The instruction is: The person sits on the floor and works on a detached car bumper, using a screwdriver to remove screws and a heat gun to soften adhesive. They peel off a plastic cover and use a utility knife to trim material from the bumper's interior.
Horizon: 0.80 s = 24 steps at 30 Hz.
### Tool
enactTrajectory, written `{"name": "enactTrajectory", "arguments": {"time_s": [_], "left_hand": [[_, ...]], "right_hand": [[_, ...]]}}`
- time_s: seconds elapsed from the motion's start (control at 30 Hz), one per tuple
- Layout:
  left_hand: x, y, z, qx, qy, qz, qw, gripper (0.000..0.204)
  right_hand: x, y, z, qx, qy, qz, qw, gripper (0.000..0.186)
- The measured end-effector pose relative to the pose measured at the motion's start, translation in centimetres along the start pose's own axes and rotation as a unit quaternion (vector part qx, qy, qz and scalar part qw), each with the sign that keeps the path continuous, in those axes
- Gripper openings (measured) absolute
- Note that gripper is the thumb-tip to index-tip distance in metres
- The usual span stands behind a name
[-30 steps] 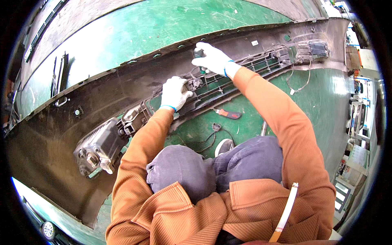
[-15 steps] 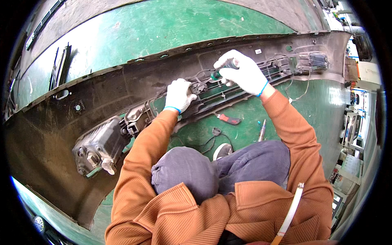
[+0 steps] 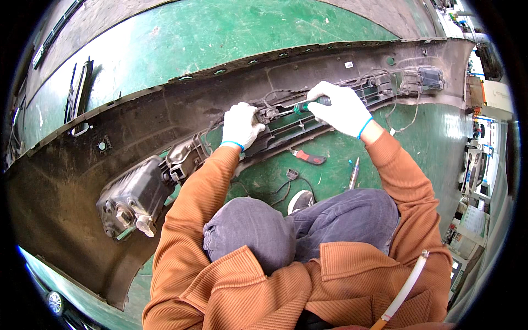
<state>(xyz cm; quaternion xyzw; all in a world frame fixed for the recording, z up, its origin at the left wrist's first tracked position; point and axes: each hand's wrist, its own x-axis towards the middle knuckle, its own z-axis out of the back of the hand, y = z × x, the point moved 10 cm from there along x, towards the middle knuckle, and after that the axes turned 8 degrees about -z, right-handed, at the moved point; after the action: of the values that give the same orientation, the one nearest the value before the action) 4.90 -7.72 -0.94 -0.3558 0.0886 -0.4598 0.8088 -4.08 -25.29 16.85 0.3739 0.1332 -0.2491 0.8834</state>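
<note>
A large dark bumper cover (image 3: 181,102) lies inner side up across the floor, with a slatted black grille (image 3: 300,131) along its middle. My left hand (image 3: 240,126), in a white glove, is closed over the grille's frame beside a small dark fitting (image 3: 268,114). My right hand (image 3: 340,109), gloved too, grips a screwdriver (image 3: 301,108) with a green and dark handle. Its shaft runs left toward the fitting near my left fingers. Whether the tip touches the fitting cannot be made out. What lies under my left fingers is hidden.
Below the grille lie a red and black utility knife (image 3: 309,158), a wire with a plug (image 3: 292,174) and a slim pointed tool (image 3: 355,173). A lamp unit (image 3: 135,192) sits at the bumper's left, another (image 3: 430,78) at its right. A cigarette (image 3: 404,291) juts up near my chest.
My right hand has moved right and slightly lower with the screwdriver, whose shaft now shows, lying flatter along the grille. My left hand has stayed on the grille.
</note>
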Motion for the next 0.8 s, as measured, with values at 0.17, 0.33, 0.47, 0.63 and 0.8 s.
{"name": "enactTrajectory", "arguments": {"time_s": [0.17,0.33,0.47,0.63,0.8], "left_hand": [[-0.2,0.4,-0.5,0.006,0.017,0.012,1.0,0.054],[-0.4,0.2,-0.5,0.005,0.014,0.012,1.0,0.055],[-0.3,-0.3,-0.3,0.0,0.008,0.01,1.0,0.056],[-0.5,-0.3,-0.2,0.004,-0.008,0.014,1.0,0.056],[-0.7,-0.4,-0.2,-0.008,-0.028,-0.001,1.0,0.056]], "right_hand": [[-3.1,4.4,-3.1,-0.356,-0.01,0.134,0.925,0.02],[-5.0,4.4,-7.4,-0.415,0.064,0.058,0.906,0.033],[-5.2,4.2,-9.4,-0.392,0.125,-0.014,0.911,0.043],[-4.8,3.0,-10.5,-0.274,0.167,-0.115,0.94,0.053],[-5.0,1.7,-10.3,-0.203,0.148,-0.136,0.958,0.049]]}}
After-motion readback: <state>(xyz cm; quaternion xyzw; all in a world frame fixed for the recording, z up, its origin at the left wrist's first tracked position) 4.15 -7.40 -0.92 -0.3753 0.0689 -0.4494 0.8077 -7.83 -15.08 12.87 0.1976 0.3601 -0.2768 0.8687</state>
